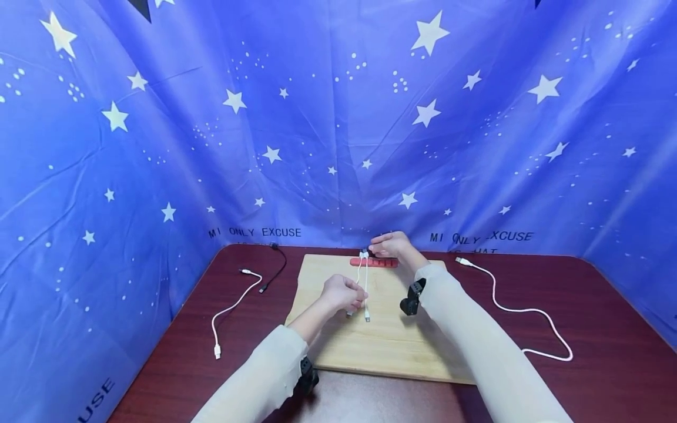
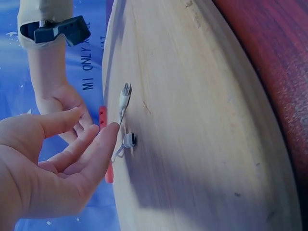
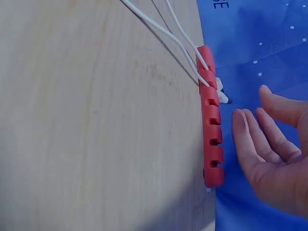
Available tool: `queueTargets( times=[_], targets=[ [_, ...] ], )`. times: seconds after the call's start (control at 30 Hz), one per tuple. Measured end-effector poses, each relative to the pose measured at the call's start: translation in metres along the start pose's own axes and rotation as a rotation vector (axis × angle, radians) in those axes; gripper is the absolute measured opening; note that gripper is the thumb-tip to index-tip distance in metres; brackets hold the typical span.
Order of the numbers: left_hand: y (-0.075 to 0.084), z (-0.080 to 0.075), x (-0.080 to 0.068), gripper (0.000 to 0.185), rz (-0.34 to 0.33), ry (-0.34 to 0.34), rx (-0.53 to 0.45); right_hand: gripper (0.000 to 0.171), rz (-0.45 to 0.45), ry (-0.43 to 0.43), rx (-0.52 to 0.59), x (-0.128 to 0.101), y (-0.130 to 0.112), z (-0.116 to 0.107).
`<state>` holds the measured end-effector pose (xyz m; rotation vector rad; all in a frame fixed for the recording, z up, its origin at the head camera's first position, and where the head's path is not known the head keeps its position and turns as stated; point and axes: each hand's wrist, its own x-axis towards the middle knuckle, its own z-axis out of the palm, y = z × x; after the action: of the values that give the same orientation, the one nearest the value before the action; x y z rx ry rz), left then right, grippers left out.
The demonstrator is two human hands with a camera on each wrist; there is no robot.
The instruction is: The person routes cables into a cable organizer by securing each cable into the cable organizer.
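A red cable organizer strip lies along the far edge of a wooden board. Two white cables sit in neighbouring slots at one end of it, their white plugs sticking out beyond the edge. Over the board, my left hand has its thumb apart from loosely bent fingers. One fingertip is at or very near a cable by its USB plug; contact is unclear. A second connector hangs close by. Just past the strip, my right hand is spread beside the plugs, holding nothing.
On the dark red table, a white cable and a short black cable lie left of the board. A longer white cable curves on the right. A blue starry curtain hangs behind the table.
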<state>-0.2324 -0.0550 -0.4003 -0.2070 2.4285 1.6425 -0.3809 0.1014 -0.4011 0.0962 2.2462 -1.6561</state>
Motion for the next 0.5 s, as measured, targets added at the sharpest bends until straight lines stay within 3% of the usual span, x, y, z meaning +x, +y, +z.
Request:
queueTargets(
  times=[0.27,0.5],
  targets=[
    [-0.004,0.000,-0.002,0.019,0.054,-0.035,0.063,0.045,-0.017,-0.012,0.014,-0.015,0.005,-0.004],
    [-0.007,0.001,-0.004,0.022,0.043,-0.068,0.019,0.043,-0.009,0.000,0.069,-0.035,0.012,-0.006]
  ],
)
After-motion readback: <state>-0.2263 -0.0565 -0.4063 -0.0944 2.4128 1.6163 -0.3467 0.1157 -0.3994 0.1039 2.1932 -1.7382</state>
